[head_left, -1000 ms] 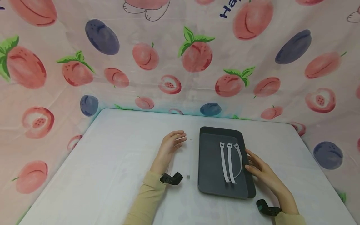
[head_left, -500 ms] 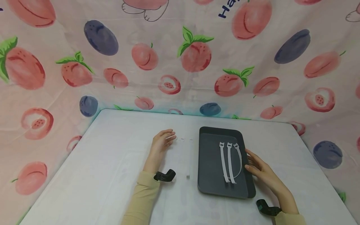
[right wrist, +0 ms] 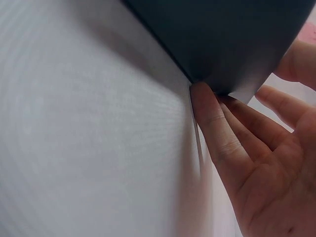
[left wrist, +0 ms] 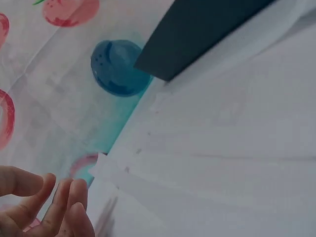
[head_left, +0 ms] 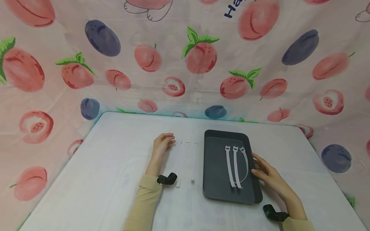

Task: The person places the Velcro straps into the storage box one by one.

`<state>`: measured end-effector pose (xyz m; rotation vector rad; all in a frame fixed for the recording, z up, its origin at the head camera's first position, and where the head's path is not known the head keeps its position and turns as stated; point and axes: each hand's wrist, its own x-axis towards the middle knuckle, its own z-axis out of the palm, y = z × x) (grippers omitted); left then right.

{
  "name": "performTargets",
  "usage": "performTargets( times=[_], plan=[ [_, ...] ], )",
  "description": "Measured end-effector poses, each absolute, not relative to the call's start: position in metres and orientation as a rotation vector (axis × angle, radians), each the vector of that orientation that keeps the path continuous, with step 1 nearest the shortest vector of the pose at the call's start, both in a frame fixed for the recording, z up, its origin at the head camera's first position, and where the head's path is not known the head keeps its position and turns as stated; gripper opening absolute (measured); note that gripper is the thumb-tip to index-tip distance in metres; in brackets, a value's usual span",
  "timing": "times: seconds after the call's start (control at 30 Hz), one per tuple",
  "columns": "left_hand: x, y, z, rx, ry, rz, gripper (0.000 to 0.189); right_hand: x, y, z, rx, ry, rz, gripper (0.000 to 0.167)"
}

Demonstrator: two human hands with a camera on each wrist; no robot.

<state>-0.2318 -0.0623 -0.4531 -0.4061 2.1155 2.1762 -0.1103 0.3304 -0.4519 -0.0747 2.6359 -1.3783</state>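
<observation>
So I've got the right hand's (head_left: 267, 173) fingers loosely spread against the dark grey rectangular tray (head_left: 214, 170), probably steadying it. Three white slotted-head straps (head_left: 237, 166) lie inside; thin white strips (head_left: 178, 183) sit spaced on the white counter (head_left: 115, 160), likely avoiding tangles. Left hand (head_left: 162, 145): fingers relaxed, nothing visibly held.

Loose straps (head_left: 178, 183) lost against the table (head_left: 115, 179); much else cropped.
Head view, 6 o'clock: white on white, their middles barely trace; at 1 o'clock the top edge cuts the lettering (head_left: 229, 14). Left wrist view: the tray (left wrist: 202, 32) runs off the top at 1 o'clock, the left hand (left wrist: 53, 211) off the corner near 8, a pale tip (left wrist: 99, 167) beside it too unclear to name. Right wrist view: the tray leaves at 1 o'clock, the right hand (right wrist: 276, 170) at 4; the table at 9 is blurred.
</observation>
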Motion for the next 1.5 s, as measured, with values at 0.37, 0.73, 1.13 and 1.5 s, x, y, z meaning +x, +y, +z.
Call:
performTargets(
  times=[0.37,0.73,1.13,1.5],
  plan=[
    [-0.242,-0.064,-0.460,-0.306,2.341,1.902,0.027,-0.110,0.329,-0.452,-0.080,2.635,-1.393,0.069],
    [-0.250,-0.061,-0.459,-0.222,2.410,1.781,0.024,-0.110,0.329,-0.452,-0.067,2.647,-1.379,0.070],
    [-0.256,-0.062,-0.460,-0.097,2.463,1.636,0.021,-0.110,0.329,-0.452,-0.059,2.641,-1.379,0.070],
    [-0.255,-0.066,-0.461,-0.052,2.439,1.660,0.020,-0.109,0.330,-0.454,-0.094,2.645,-1.403,0.069]
  ],
)
